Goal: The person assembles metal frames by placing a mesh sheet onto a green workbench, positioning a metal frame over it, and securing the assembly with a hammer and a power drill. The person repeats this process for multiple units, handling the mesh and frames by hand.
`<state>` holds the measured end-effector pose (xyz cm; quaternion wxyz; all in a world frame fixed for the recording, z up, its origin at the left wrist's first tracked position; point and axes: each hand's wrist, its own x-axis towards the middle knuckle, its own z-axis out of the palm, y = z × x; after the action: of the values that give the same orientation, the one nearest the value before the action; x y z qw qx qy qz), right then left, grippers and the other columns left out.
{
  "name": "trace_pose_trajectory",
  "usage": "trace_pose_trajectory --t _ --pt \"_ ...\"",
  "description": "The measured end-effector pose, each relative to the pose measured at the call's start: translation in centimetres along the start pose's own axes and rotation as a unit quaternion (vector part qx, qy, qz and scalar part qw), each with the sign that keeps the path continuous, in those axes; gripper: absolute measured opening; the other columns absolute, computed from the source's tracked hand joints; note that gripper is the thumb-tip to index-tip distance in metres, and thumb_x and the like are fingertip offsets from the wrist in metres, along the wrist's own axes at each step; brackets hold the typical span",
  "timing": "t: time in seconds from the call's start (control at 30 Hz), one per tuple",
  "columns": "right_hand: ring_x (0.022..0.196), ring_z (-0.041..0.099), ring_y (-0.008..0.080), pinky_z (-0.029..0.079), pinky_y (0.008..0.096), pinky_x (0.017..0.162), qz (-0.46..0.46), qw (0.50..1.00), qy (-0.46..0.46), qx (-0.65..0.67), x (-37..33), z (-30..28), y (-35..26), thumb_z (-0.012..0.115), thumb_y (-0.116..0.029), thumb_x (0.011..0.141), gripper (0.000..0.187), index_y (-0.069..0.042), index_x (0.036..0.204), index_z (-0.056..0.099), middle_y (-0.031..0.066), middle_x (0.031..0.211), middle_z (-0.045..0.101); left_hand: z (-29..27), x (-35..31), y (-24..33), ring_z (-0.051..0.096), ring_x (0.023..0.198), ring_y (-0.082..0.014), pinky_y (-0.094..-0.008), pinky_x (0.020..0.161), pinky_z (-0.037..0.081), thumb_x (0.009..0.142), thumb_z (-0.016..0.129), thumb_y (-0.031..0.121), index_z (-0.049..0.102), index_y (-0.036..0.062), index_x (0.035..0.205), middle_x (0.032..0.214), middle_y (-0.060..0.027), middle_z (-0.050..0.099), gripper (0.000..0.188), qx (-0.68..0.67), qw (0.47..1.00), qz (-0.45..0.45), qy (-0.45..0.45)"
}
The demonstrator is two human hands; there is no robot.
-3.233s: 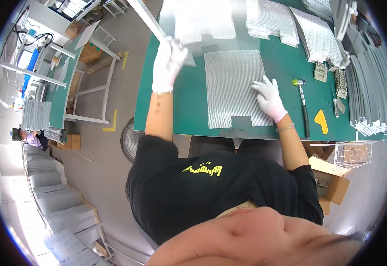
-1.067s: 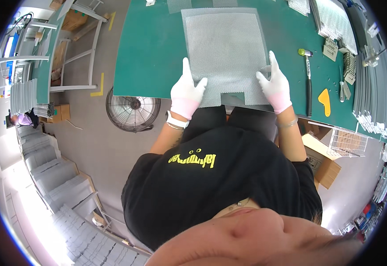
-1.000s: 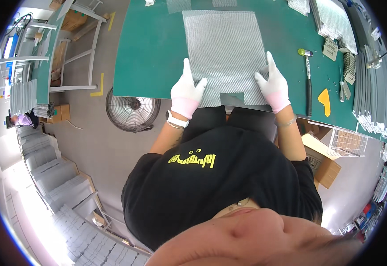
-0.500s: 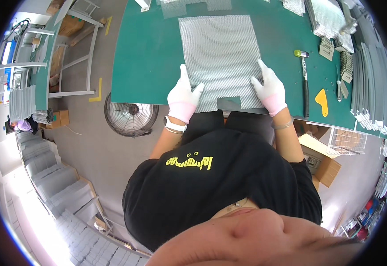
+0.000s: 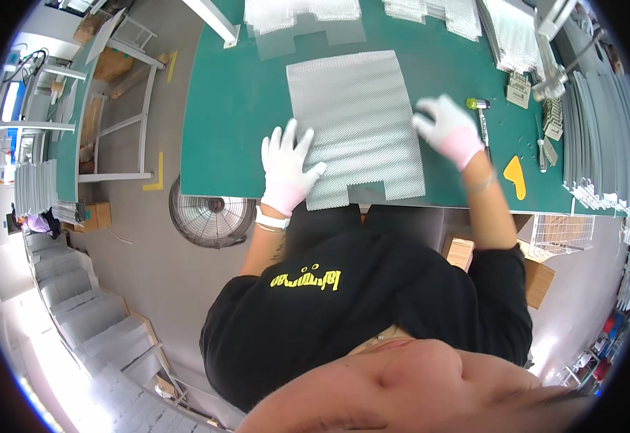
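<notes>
A silvery mesh sheet (image 5: 354,123) with a rectangular notch in its near edge lies on the green table (image 5: 235,137). My left hand (image 5: 286,164), in a white glove with a pink cuff, is spread at the sheet's near left edge, its fingers apart. My right hand (image 5: 445,130), gloved alike, hovers off the sheet's right edge with its fingers bent and parted, holding nothing that I can see. Just right of that hand is a mallet (image 5: 478,104) with a green-yellow head; the hand and wrist hide part of its handle.
A yellow scraper (image 5: 514,177) and a screwdriver (image 5: 542,155) lie at the right, near small metal plates (image 5: 518,90). More mesh sheets (image 5: 304,13) are stacked at the far side. Grey panels (image 5: 596,144) line the right edge. A floor fan (image 5: 212,216) stands left of the table.
My right hand has let go of the mesh sheet and moved right, toward the mallet. The left hand has opened out flat beside the sheet. The view has shifted.
</notes>
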<state>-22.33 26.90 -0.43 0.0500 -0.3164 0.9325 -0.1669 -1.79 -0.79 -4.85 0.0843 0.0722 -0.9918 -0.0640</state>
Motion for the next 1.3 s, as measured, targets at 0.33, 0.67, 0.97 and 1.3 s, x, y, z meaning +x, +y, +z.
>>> trace_pose_trajectory --t 0.33,0.67,0.97,1.3 --pt "0.128 0.057 0.0323 0.046 0.0474 0.105 0.386 0.912 0.096 -0.097 24.4 -4.8 12.5 0.059 -0.058 0.085 0.068 -0.012 0.134 0.061 0.0134 0.142 0.057 0.8 1.1 -1.2 0.033 0.141 -0.0445 -0.0596 0.118 0.017 0.082 0.066 0.048 0.052 0.0127 0.143 0.153 -0.0177 0.041 0.072 -0.051 0.997 0.038 -0.048" --pt "0.122 0.061 0.0320 0.047 0.0449 0.102 0.356 0.932 0.037 -0.053 27.6 -9.1 13.2 0.060 -0.060 0.085 0.065 -0.010 0.126 0.067 0.0147 0.132 0.064 0.2 1.0 -0.9 0.032 0.141 -0.0461 -0.0599 0.118 0.015 0.083 0.067 0.044 0.051 0.0100 0.143 0.153 -0.0198 0.040 0.072 -0.061 0.996 0.035 -0.060" --pt "0.114 0.065 0.0339 0.052 0.0446 0.095 0.268 0.925 0.167 -0.213 28.5 -7.7 13.3 0.063 -0.068 0.082 0.072 -0.006 0.118 0.069 0.0173 0.124 0.068 0.6 0.9 -1.0 0.032 0.141 -0.0464 -0.0604 0.118 0.016 0.083 0.066 0.045 0.052 0.0096 0.142 0.152 -0.0200 0.041 0.071 -0.061 0.997 0.038 -0.042" --pt "0.124 0.060 0.0355 0.047 0.0450 0.103 0.306 0.930 0.139 -0.148 27.0 -10.5 12.6 0.060 -0.065 0.084 0.077 -0.006 0.134 0.057 0.0206 0.131 0.063 1.0 0.9 -1.0 0.034 0.140 -0.0459 -0.0609 0.118 0.017 0.082 0.066 0.045 0.052 0.0109 0.142 0.151 -0.0194 0.042 0.070 -0.053 0.997 0.041 -0.032"
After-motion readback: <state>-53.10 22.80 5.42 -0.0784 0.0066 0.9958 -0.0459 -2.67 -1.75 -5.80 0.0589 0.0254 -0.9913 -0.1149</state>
